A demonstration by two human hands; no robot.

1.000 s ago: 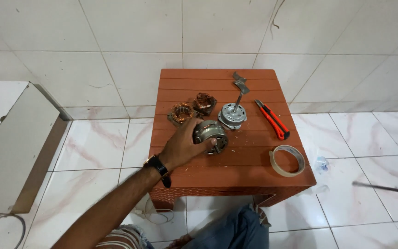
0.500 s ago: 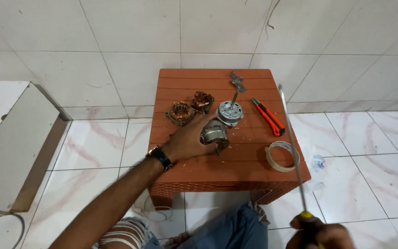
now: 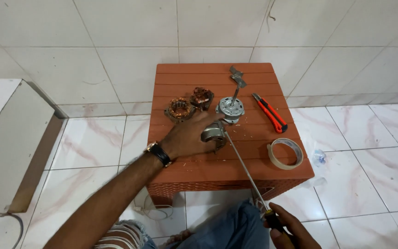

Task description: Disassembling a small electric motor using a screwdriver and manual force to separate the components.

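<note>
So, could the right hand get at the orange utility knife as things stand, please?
Probably not at once: the right hand grips a long screwdriver whose tip is at the motor housing. Nothing lies over the utility knife itself.

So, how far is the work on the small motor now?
Done: copper windings and another housing half lie apart on the table. In hand: left hand steadies the metal cover; right hand puts the long screwdriver to it. Knife and tape lie untouched.

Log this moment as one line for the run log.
left hand: holds metal motor housing on orange table | right hand: grips long screwdriver, tip at housing | nearby: copper windings, utility knife, tape roll
</note>
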